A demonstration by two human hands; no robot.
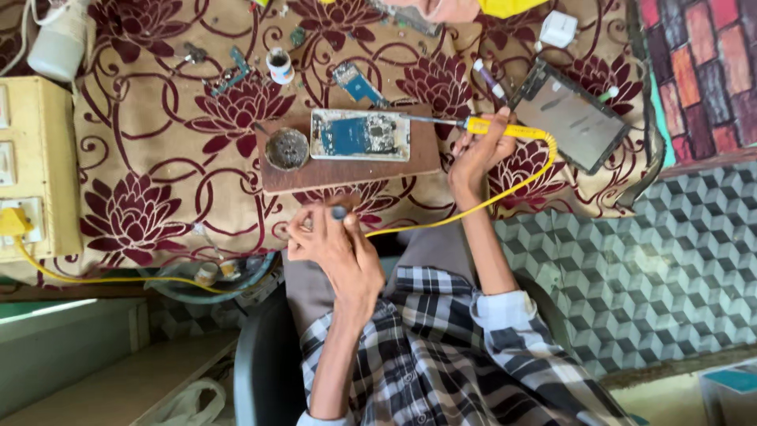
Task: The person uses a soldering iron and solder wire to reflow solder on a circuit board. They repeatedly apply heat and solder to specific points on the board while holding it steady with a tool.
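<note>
My right hand (475,158) grips a yellow-handled soldering iron (505,129). Its metal tip reaches left to the edge of an opened phone with a blue circuit board (359,134). The phone lies on a brown wooden board (347,170), beside a round dark tin (287,148). My left hand (335,248) hovers below the board's near edge and pinches a small dark-tipped item (339,211) between its fingers. The iron's yellow cable (481,203) runs from the handle down past my right wrist towards my left hand.
A floral cloth (158,158) covers the table. On it lie a dark screen panel (569,115), a white adapter (558,28), a small white jar (279,65), a blue board piece (356,83) and tools. A cream switchboard (31,166) stands at left. Part of another person (441,8) shows at the far edge.
</note>
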